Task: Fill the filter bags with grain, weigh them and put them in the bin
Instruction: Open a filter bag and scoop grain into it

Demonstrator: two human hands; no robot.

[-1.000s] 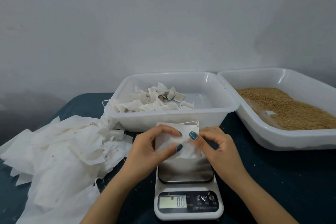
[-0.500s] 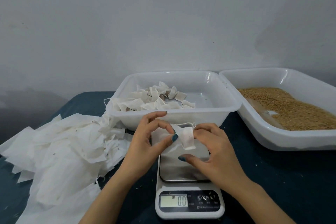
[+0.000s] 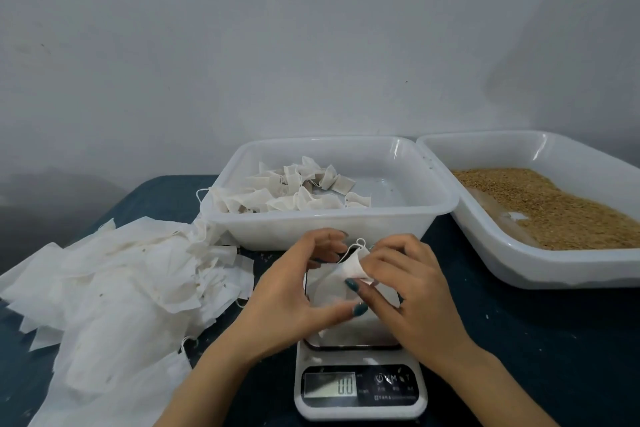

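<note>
Both hands are holding one empty filter bag [image 3: 329, 288] just above the scale [image 3: 360, 388], the left hand [image 3: 287, 291] pinching its lower edge and the right hand [image 3: 412, 291] pinching its folded-back top, apparently opening the mouth for grain [image 3: 554, 208].

The filter bag [image 3: 329, 289] was held flat a second ago, but now the right hand [image 3: 414, 295] has bunched its top edge into a small fold, while the left hand [image 3: 284, 302] seems to have lifted its upper fingers [image 3: 323, 236] off it.
</note>
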